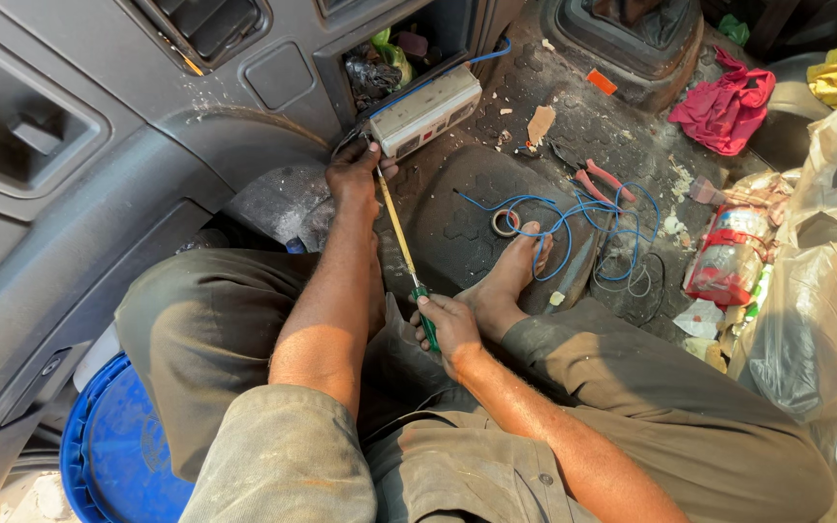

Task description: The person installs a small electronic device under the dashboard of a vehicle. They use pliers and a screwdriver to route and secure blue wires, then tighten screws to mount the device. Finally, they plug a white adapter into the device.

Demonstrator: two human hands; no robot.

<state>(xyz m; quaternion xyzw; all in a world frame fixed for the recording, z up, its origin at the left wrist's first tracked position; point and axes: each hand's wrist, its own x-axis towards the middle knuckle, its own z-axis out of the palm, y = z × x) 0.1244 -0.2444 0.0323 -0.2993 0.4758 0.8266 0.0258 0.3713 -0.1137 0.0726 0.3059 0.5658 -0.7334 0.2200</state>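
I sit on a vehicle floor with my legs folded. My right hand (449, 329) grips the green handle of a long screwdriver (402, 240), whose shaft runs up to a white rectangular electrical box (426, 111) lying by the dashboard. My left hand (356, 174) is closed around wires at the near left corner of that box, beside the screwdriver tip. A blue wire runs from the top of the box.
Tangled blue wire (593, 228) and a tape roll (506, 223) lie by my bare foot (511, 276). Red-handled pliers (601, 182), a red cloth (724, 107), plastic bags (825, 291) at right, a blue bucket lid (118, 455) lower left, grey dashboard (70, 194).
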